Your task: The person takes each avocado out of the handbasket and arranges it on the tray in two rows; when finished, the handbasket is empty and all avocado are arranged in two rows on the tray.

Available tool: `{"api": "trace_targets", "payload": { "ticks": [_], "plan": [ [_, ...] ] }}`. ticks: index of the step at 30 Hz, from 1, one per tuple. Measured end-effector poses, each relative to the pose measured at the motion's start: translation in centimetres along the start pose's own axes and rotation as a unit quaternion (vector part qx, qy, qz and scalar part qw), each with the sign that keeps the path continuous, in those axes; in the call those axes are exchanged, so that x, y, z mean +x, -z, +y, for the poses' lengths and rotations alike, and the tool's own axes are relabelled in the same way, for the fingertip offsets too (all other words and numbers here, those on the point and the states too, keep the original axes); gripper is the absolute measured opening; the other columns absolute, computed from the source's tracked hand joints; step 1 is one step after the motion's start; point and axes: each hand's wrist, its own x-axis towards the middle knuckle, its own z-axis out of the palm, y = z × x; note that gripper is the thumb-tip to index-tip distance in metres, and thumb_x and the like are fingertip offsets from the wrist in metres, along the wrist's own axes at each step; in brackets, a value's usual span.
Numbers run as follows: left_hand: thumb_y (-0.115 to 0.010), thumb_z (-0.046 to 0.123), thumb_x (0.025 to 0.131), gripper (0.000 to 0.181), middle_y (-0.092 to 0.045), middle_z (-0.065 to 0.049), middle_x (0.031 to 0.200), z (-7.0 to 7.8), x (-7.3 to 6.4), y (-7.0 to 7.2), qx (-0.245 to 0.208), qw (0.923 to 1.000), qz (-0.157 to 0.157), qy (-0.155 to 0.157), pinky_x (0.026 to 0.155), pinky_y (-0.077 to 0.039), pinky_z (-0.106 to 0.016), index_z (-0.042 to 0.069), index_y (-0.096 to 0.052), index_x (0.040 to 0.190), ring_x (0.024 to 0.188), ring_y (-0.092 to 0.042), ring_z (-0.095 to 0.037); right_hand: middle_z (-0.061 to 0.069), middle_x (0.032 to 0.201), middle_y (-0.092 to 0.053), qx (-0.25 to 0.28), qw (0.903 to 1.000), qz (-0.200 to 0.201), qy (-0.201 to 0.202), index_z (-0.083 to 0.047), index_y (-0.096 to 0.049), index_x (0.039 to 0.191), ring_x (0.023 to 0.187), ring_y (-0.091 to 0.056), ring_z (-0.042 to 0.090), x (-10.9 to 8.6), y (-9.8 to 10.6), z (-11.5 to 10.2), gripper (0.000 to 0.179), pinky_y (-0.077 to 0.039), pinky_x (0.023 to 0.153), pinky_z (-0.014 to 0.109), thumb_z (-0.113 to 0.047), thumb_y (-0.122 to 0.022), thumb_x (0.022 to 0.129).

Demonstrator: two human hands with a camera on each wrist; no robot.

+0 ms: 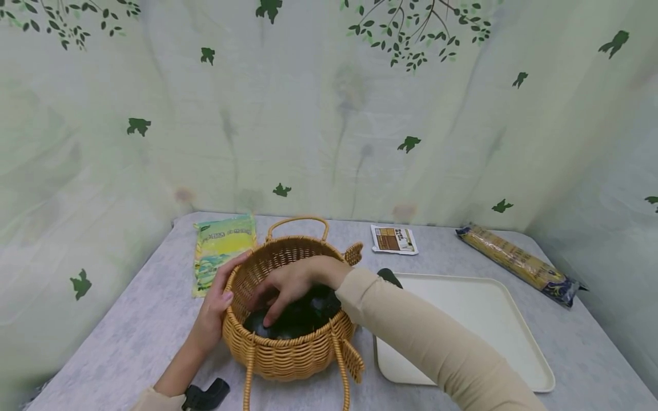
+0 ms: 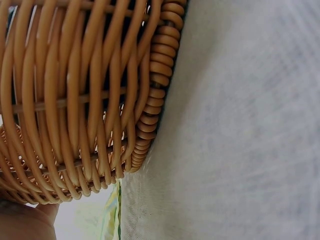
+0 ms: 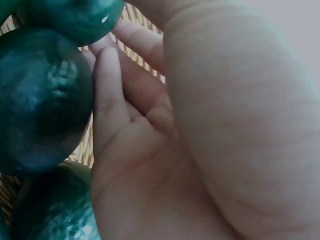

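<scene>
A round wicker basket with looped handles stands on the table, holding several dark green avocados. At its left side my left hand grips the rim; the left wrist view shows mostly the basket's woven outside and a bit of that hand. My right hand reaches down inside, its fingers among the avocados and one digit touching a dark fruit. In the right wrist view its palm faces the camera and its fingertips lie against the avocados. Whether they pinch one is hidden.
A yellow-green packet lies behind the basket on the left. At the back are a small white-and-brown packet and a long gold-and-blue pack. A white tray lies to the right, partly under the right forearm.
</scene>
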Motion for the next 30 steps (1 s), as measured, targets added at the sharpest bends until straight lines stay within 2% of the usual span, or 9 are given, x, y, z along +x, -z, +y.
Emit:
{"api": "trace_targets", "payload": {
  "ticks": [8,17,26,30],
  "plan": [
    [-0.029,0.013,0.102,0.059,-0.034,-0.005,0.164,0.24,0.04,-0.08,0.005,1.0,-0.001,0.003,0.113,-0.035,-0.02,0.003,-0.028,0.16,0.149,-0.033,-0.014,-0.013,0.132,-0.066,0.013,0.9998,0.01,0.01,-0.017,-0.064,0.139,0.12,-0.058,-0.004,-0.19,-0.04,0.1,0.054,-0.042,0.102,0.014,-0.032,-0.08,0.09],
    [-0.029,0.012,0.1,0.06,-0.034,-0.008,0.164,0.11,0.08,-0.05,0.006,0.9999,0.0,-0.011,0.113,-0.035,-0.02,0.001,-0.028,0.159,0.149,-0.032,-0.015,-0.014,0.119,-0.068,0.062,0.9975,0.003,0.033,-0.016,-0.069,0.128,0.111,-0.062,-0.002,-0.37,-0.09,0.14,0.043,-0.046,0.099,0.015,-0.023,-0.083,0.087],
    [-0.029,0.012,0.101,0.06,-0.034,-0.007,0.164,-0.04,-0.07,0.01,0.015,0.9999,-0.001,-0.005,0.113,-0.033,-0.02,0.002,-0.028,0.159,0.149,-0.032,-0.014,-0.016,0.124,-0.067,0.071,0.9965,-0.033,0.029,-0.015,-0.067,0.135,0.116,-0.06,-0.004,-0.79,-0.05,-0.05,0.054,-0.045,0.101,0.016,-0.018,-0.085,0.085],
    [-0.029,0.012,0.101,0.06,-0.034,-0.008,0.164,0.05,-0.06,-0.01,0.012,0.9999,-0.002,-0.003,0.114,-0.033,-0.02,0.002,-0.028,0.16,0.15,-0.031,-0.014,-0.016,0.125,-0.068,0.075,0.9961,-0.036,0.029,-0.015,-0.068,0.135,0.118,-0.059,-0.004,-0.86,-0.01,-0.06,0.053,-0.045,0.103,0.015,-0.016,-0.086,0.084]
  ]
}}
